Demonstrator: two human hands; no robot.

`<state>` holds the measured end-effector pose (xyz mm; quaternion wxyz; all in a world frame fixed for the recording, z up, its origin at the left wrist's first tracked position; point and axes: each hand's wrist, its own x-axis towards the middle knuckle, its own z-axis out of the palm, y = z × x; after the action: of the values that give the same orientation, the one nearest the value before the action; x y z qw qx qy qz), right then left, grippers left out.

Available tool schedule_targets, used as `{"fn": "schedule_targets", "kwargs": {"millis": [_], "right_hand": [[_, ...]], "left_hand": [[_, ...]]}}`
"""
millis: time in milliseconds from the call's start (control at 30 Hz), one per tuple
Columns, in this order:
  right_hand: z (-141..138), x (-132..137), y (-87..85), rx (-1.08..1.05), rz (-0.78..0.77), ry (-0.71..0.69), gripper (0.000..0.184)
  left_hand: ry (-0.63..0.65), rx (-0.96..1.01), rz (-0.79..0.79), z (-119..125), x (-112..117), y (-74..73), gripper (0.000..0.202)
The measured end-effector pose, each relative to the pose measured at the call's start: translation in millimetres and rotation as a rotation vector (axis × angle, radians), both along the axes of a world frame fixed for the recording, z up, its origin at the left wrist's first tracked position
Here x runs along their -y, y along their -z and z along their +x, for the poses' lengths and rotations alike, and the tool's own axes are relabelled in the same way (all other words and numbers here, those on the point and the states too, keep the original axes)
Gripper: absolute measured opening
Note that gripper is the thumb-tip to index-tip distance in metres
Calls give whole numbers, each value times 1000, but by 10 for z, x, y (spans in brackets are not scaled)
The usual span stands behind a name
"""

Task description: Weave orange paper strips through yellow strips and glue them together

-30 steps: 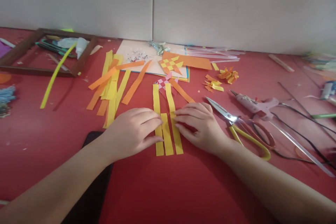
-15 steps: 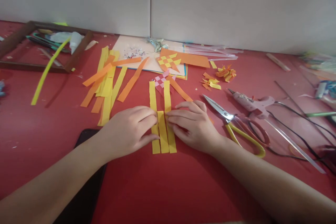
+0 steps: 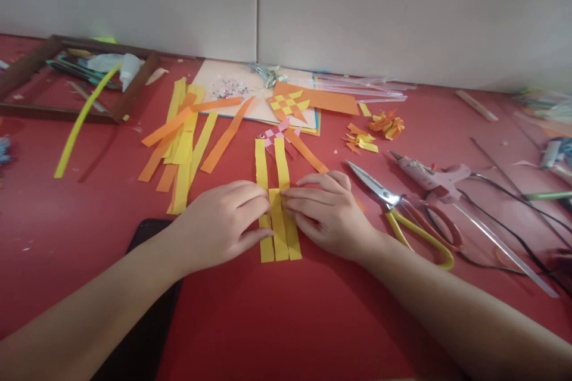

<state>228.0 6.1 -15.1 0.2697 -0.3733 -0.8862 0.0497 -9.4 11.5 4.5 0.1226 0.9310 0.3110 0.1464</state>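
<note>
A dark phone (image 3: 147,286) lies at the table's (image 3: 286,321) near edge, beside the left forearm. Just beyond it, mid-table, three yellow strips (image 3: 279,238) lie side by side, touching, with the middle one shorter. The left hand (image 3: 218,223) and right hand (image 3: 328,214) rest palm down on them, fingers stretched and gripping nothing. Their fingertips meet at the short strip's far end. The step looks like squaring the strips together, and any next move calls for pressing them flat, edges flush. Scissors (image 3: 402,214) lie just right of the right hand, with a glue gun (image 3: 429,175) beyond. Farther off, a pink weave (image 3: 273,136) sits at the strips' far ends, loose strips (image 3: 187,143) lie to the left, and a frame (image 3: 27,110) is in the far left corner.
</note>
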Motion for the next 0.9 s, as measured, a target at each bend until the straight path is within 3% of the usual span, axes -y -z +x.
{"fn": "schedule_targets", "kwargs": {"millis": [133, 333, 633, 733, 900], "right_hand": [[-7, 5, -14, -34, 23, -8, 14], [-32, 27, -56, -46, 19, -28, 10], [-44, 54, -121, -21, -45, -74, 32], [9, 7, -141, -7, -21, 65, 19], [169, -124, -123, 243, 38, 531, 21]], "left_hand": [[1, 42, 35, 14, 1, -16, 24], [-86, 157, 256, -6, -3, -33, 14], [-71, 148, 321, -25, -21, -12, 14], [-69, 154, 319, -23, -25, -16, 13], [-64, 166, 322, -37, -38, -11, 11]]}}
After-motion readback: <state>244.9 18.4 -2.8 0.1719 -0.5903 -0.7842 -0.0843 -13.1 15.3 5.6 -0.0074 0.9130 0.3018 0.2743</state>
